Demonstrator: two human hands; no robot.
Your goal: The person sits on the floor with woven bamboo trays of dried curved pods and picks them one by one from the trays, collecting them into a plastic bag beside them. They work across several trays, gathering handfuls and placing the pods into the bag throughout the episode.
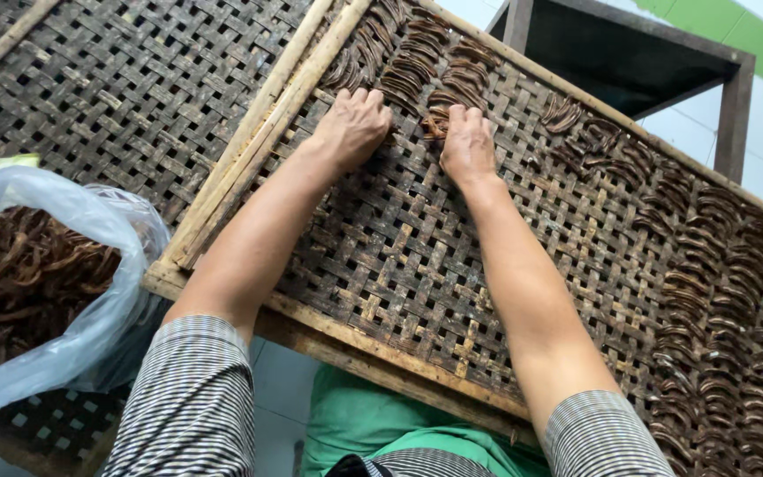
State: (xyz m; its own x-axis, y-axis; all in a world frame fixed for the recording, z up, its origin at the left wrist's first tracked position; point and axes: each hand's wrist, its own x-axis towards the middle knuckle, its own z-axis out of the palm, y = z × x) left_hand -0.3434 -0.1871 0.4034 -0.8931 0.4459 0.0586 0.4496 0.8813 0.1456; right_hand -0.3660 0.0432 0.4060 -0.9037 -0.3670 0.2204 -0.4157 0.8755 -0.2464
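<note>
The woven tray point(417, 265) with its wooden frame fills the middle of the view and is tilted toward the person. Beside the tray, on its left, lies a second tray point(125, 88), and on that one rests a clear bag point(90, 327) full of dark curved strips point(19, 283). On the far and right parts of the tray, rows of the same strips point(717, 318) lie side by side; the part of the tray nearest the person is bare.

Both hands rest on the tray at its far middle, at the end of a row. The left hand point(353, 126) is curled, knuckles up, and I cannot tell whether it holds a strip. The right hand point(467, 141) lies flatter, its fingertips touching a strip point(435, 124).

In my judgement the step in hand is laying strips in rows. The next move asks for setting each strip close against its neighbour, with the same curve direction.
</note>
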